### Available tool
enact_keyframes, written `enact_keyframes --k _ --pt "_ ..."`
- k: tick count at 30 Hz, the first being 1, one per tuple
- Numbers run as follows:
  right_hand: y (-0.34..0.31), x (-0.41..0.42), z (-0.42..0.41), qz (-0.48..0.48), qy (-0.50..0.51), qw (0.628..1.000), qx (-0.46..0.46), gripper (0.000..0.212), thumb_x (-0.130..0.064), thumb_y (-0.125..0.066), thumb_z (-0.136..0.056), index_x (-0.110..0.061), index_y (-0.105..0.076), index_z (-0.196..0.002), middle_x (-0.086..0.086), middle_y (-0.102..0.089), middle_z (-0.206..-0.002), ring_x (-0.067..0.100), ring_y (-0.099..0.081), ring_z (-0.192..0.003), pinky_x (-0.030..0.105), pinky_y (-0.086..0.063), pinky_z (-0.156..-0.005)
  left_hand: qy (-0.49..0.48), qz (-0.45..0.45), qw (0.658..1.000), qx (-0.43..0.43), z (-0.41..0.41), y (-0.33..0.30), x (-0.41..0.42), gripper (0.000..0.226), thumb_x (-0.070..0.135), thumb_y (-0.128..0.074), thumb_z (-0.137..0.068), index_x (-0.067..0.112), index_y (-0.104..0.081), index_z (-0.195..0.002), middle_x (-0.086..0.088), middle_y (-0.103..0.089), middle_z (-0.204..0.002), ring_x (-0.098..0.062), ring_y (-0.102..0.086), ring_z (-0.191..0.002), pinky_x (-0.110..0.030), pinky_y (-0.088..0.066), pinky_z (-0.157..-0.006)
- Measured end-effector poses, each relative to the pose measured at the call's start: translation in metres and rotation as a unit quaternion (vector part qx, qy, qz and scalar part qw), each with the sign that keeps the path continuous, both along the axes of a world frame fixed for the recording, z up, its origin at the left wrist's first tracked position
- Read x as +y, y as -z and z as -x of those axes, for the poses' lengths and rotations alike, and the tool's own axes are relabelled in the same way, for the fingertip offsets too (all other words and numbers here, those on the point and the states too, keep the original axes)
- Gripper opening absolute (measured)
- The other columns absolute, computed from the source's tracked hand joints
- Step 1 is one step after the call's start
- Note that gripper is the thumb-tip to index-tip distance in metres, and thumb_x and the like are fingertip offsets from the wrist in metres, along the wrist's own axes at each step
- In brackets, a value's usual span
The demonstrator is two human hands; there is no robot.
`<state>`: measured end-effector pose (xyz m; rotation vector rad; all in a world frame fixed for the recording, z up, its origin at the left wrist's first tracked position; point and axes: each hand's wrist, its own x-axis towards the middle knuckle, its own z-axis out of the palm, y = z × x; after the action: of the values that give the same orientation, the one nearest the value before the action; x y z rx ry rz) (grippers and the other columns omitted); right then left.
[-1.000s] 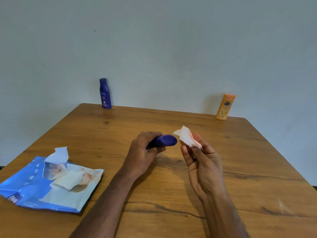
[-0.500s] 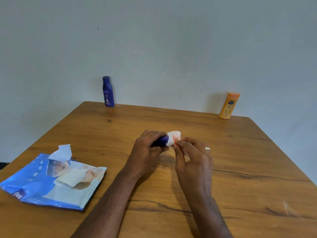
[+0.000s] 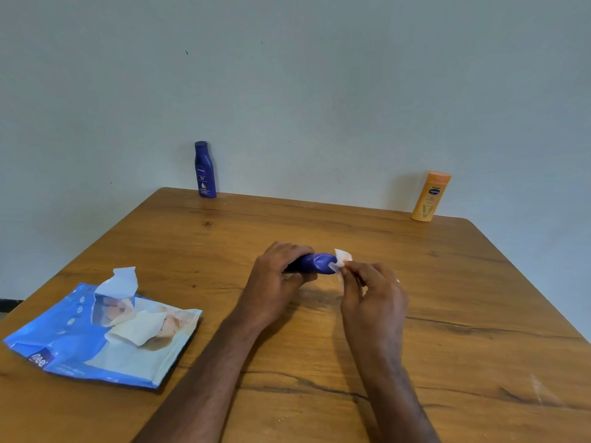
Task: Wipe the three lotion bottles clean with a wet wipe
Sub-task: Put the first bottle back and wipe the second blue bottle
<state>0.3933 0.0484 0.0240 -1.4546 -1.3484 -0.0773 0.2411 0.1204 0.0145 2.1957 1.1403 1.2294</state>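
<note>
We hold a dark blue lotion bottle (image 3: pixel 315 263) on its side just above the middle of the wooden tabletop (image 3: pixel 463 282), our left hand (image 3: pixel 276 276) wrapped around one end with the fingers (image 3: pixel 287 251) curled shut over it. Our right hand (image 3: pixel 372 297) pinches a small white wet wipe (image 3: pixel 340 260) between thumb and fingertips and presses it against the bottle's right-hand end; a ring (image 3: pixel 398 281) shows on that hand.

Far across the tabletop, a second blue lotion bottle (image 3: pixel 204 170) stands upright at the back edge toward the left, close to the pale wall (image 3: pixel 303 91). An orange lotion bottle (image 3: pixel 430 196) stands upright at the far right corner, well apart from it.

On the near left lies the blue wet wipe pack (image 3: pixel 96 340), flat, its flap (image 3: pixel 120 279) peeled up and a wipe (image 3: pixel 137 327) sticking out of the opening.
</note>
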Motion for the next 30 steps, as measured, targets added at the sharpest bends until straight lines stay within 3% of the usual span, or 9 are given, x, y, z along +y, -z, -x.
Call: enact_keyframes --k 4,8,14,19,26,30 --pt "0.002 0.0 0.003 0.002 -0.001 1.0 -0.001 0.012 -0.007 -0.073 -0.089 -0.015 -0.076 -0.098 -0.007 -0.066 -0.085 0.008 -0.058 -0.076 0.019 -0.047 -0.067 -0.007 0.008 0.999 -0.035 -0.006 -0.004 -0.004 0.044 0.013 -0.077 -0.085 0.031 -0.062 -0.122 0.019 -0.058 -0.113 0.012 -0.053 -0.106 -0.005 -0.042 -0.089" --pt "-0.002 -0.006 0.007 -0.055 0.011 0.998 0.036 0.015 -0.009 -0.07 -0.091 -0.013 -0.074 -0.106 -0.006 -0.067 -0.096 0.007 -0.059 -0.086 0.021 -0.051 -0.076 -0.002 0.001 1.0 -0.024 -0.007 -0.002 -0.002 0.044 0.015 -0.078 -0.084 0.027 -0.064 -0.124 0.019 -0.058 -0.11 0.009 -0.052 -0.102 -0.013 -0.043 -0.084" --pt "-0.003 -0.006 0.023 -0.066 -0.043 0.994 -0.076 0.018 -0.011 -0.064 -0.093 -0.01 -0.073 -0.109 0.0 -0.067 -0.102 0.014 -0.06 -0.09 0.024 -0.049 -0.075 0.028 -0.013 0.999 -0.03 -0.005 0.001 -0.001 0.028 0.011 -0.074 -0.085 0.02 -0.067 -0.111 0.008 -0.062 -0.105 -0.006 -0.057 -0.099 -0.027 -0.052 -0.08" --pt "-0.003 -0.003 0.005 -0.026 -0.02 0.999 0.022 0.017 -0.01 -0.067 -0.093 -0.016 -0.073 -0.108 -0.003 -0.066 -0.103 0.006 -0.057 -0.091 0.018 -0.05 -0.077 0.013 -0.017 1.0 0.011 -0.005 -0.001 -0.002 0.04 0.013 -0.075 -0.086 0.026 -0.064 -0.122 0.011 -0.061 -0.117 -0.004 -0.054 -0.108 -0.031 -0.05 -0.095" --pt "-0.002 -0.007 0.019 -0.059 -0.069 0.995 -0.042 0.015 -0.007 -0.07 -0.09 -0.012 -0.073 -0.104 -0.003 -0.066 -0.1 0.008 -0.058 -0.091 0.018 -0.048 -0.077 0.033 -0.008 0.999 -0.012 -0.005 -0.002 -0.004 0.035 0.012 -0.074 -0.088 0.026 -0.064 -0.118 0.008 -0.061 -0.115 -0.005 -0.056 -0.106 -0.029 -0.053 -0.089" --pt "0.002 0.0 0.005 0.011 -0.013 0.999 0.052 0.012 -0.012 -0.068 -0.093 -0.022 -0.071 -0.1 -0.01 -0.064 -0.096 0.004 -0.057 -0.087 0.02 -0.049 -0.071 0.002 -0.038 0.999 0.035 -0.004 -0.002 -0.001 0.035 0.012 -0.075 -0.086 0.023 -0.066 -0.118 0.007 -0.064 -0.116 -0.007 -0.055 -0.109 -0.037 -0.05 -0.096"
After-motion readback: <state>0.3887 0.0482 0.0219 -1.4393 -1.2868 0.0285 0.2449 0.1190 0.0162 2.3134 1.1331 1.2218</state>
